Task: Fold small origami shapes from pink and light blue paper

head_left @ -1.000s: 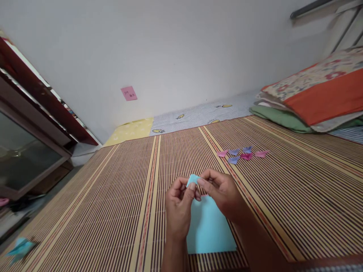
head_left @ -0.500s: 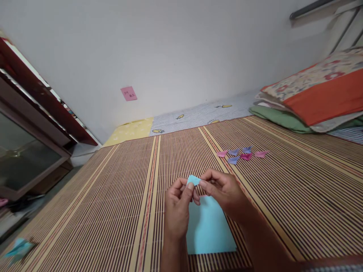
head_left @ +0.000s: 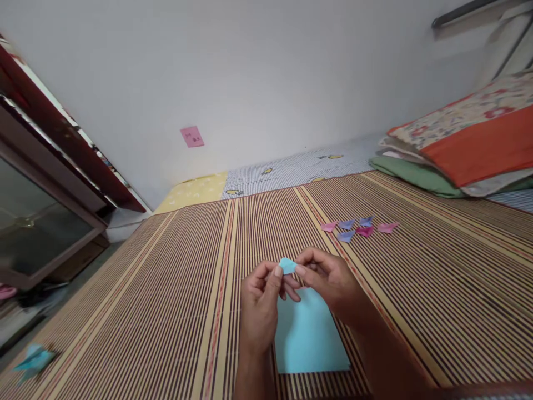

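Note:
A small folded piece of light-blue paper (head_left: 287, 265) is pinched between my two hands, above the striped mat. My left hand (head_left: 261, 300) grips its left side between thumb and fingers. On its right side, my right hand (head_left: 331, 280) closes thumb and forefinger on the edge. Below both hands a larger light-blue sheet (head_left: 312, 339) lies flat on the mat; its far edge is partly hidden by my fingers.
Several small folded paper pieces, pink (head_left: 387, 228) and purple (head_left: 345, 236), lie ahead to the right on the striped mat (head_left: 187, 289). Crumpled blue paper (head_left: 35, 360) is at the lower left. Folded bedding (head_left: 478, 139) is stacked at right. A pink note (head_left: 192, 136) is on the wall.
Both hands keep hold of the small paper, whose visible shape looks slightly altered. Some left fingers have stretched out a little beneath it. The whole view has shifted slightly.

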`<state>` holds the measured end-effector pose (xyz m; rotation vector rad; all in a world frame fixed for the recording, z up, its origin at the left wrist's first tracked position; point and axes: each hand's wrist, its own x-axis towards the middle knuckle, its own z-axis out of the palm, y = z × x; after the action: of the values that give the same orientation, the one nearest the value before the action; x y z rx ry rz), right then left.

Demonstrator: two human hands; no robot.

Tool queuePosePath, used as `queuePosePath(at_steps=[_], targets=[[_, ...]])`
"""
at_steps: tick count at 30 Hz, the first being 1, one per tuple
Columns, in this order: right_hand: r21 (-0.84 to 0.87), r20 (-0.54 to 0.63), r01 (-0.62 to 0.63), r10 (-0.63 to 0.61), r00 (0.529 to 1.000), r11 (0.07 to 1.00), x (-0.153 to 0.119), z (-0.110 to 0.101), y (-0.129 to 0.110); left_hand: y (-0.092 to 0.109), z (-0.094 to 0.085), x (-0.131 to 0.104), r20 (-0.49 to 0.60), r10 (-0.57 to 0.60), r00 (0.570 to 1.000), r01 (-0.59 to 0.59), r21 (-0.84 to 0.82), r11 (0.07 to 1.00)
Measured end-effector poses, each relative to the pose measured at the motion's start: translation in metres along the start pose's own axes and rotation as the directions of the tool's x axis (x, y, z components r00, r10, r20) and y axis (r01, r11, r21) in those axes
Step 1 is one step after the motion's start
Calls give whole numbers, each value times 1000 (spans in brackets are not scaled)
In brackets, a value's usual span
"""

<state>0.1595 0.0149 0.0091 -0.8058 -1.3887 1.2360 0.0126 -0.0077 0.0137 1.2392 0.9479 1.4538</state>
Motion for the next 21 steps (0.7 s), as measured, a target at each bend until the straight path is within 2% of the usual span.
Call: queuePosePath(at_steps=[4,9,12,18,21], targets=[[4,-5,11,-11,1000,1000,1,-2,2,1,0,1,23,-10,1000,10,-9,1000],[-36,-91,-1,-2,996,999,0,-1,5,-3,1,2,20,-78,997,80,-132,988],[-24,-127,-6,3,992,1000,1,0,6,-5,2,3,18,-94,995,96,-145,985],[-42,-99,43,-47,994,998,0,3,3,-5,3,3,17,-98,995,99,-223,970],[-66,-89,63,-69,994,996,-1,4,2,-4,3,2,10,-78,997,79,-191,978]])
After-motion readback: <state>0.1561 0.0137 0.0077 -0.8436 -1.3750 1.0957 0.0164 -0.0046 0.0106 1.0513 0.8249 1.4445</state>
